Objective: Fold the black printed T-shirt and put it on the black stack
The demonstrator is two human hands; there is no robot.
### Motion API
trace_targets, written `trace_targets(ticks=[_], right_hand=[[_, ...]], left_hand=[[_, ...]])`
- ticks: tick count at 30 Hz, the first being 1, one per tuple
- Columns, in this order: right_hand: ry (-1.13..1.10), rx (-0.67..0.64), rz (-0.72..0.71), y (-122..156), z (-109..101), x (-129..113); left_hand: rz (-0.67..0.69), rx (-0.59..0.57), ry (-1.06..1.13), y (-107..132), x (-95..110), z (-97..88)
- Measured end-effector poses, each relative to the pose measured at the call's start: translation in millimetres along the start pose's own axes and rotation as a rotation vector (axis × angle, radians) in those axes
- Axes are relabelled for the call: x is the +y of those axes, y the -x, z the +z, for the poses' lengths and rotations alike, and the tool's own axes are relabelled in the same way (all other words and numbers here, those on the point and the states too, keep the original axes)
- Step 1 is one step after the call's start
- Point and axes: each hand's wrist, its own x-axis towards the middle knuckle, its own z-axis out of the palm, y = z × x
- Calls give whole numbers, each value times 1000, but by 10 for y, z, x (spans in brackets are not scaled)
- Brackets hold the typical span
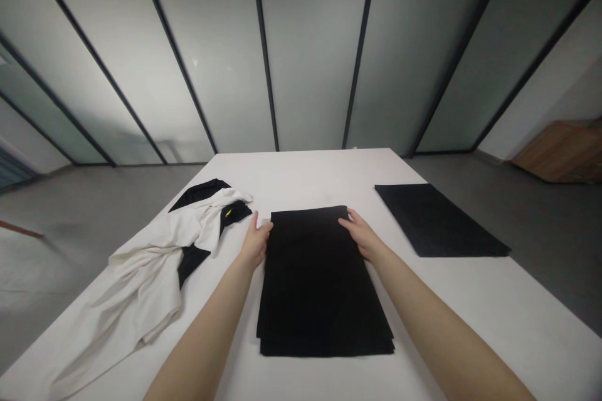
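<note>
A flat black rectangular piece, apparently folded or layered, lies in front of me; several slightly offset layers show at its near edge. I cannot tell whether it is cloth or board. My left hand grips its far left side, thumb up along the edge and fingers partly hidden. On the far right corner, my right hand is closed with the thumb on top and other fingers out of sight beneath. To the left lies a crumpled white garment with black parts and a small yellow mark.
Another flat black rectangular piece rests on the right side of the white table. Behind the table stand frosted glass panels with dark frames. A brown wooden object is on the floor at far right.
</note>
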Motion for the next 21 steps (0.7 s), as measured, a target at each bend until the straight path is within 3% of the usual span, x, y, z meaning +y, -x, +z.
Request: trace_targets(ticks=[4, 8, 11, 14, 17, 19, 21], right_hand=[[47, 66, 70, -8, -64, -6], [9, 79, 121, -32, -146, 1], [4, -18, 111, -39, -170, -13], [14, -102, 80, -44, -158, -45], [-20, -48, 29, -37, -140, -90], [-40, -67, 50, -6, -145, -134], [-37, -174, 124, 55, -169, -193]], left_hand=[[-109, -115, -77, 97, 92, -30], [-52, -326, -207, 153, 107, -43], [9, -398, -305, 126, 76, -56], [34, -329, -282, 67, 7, -63], [70, -207, -204, 5, -72, -60], [108, -124, -174, -35, -96, -62], [133, -51, -157, -70, -82, -74]])
